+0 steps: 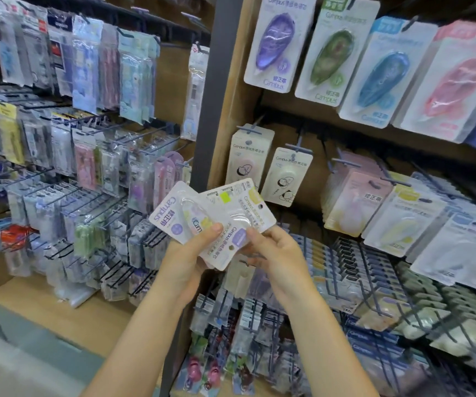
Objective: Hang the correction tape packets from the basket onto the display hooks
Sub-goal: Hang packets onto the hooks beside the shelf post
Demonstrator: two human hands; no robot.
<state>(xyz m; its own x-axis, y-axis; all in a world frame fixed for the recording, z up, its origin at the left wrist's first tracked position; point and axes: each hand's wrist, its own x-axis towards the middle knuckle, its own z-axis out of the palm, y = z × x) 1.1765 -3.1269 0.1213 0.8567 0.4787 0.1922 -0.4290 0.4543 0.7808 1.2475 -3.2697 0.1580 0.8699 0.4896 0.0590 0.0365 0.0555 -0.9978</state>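
Before the hooks, at frame centre, the left hand grips a fan of packets from below, thumb curled over their fronts, while the right hand pinches the lower edge of the front packet. That packet's long axis runs from 7 to 1 o'clock. Its hang hole sits at the low end by the right fingers, so I judge it needs turning before meeting the pegs at 1 o'clock, nearer the right hand.

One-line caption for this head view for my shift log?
Both hands, left hand and right hand, hold fanned correction tape packets before stocked display hooks.
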